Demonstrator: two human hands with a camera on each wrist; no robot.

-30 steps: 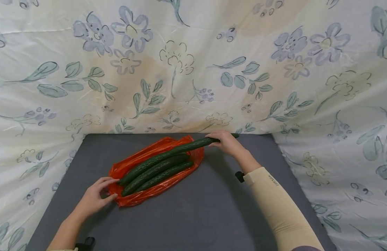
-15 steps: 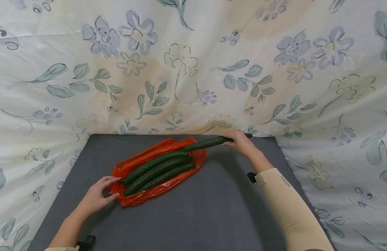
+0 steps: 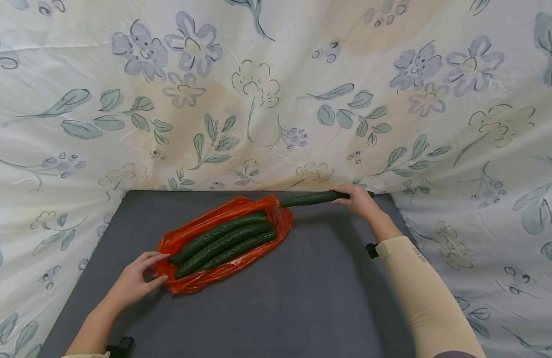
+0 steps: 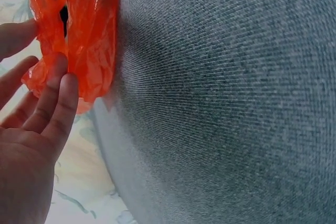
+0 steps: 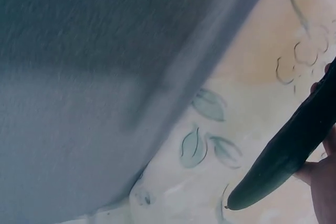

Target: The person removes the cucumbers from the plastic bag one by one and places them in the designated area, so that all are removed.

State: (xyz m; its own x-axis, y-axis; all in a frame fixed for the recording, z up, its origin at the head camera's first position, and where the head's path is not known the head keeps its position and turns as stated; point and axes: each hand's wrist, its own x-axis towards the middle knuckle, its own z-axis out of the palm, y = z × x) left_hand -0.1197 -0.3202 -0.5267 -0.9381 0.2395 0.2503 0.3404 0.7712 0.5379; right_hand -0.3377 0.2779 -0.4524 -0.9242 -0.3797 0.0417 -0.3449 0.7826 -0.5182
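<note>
A red-orange plastic bag (image 3: 191, 286) lies on the dark table, three long green cucumbers (image 3: 224, 243) resting side by side on it. My right hand (image 3: 358, 201) grips another cucumber (image 3: 307, 200) off to the bag's right; its left tip is beside the bag's upper right edge. In the right wrist view this cucumber (image 5: 294, 148) slants across the hand, fingers partly hidden behind it. At the bag's lower left end, my left hand (image 3: 130, 283) has thumb and fingers spread apart. The left wrist view has its nearly straight fingers touching the crinkled bag (image 4: 92, 40).
The dark grey table (image 3: 276, 308) extends in front of the bag and to its right. A floral cloth (image 3: 276, 114) hangs behind the table's back edge and along both sides. The right hand is close to that back edge.
My right hand has drawn its cucumber to the right, from above the other cucumbers to past the bag's edge. The left hand has stayed at the bag's left end.
</note>
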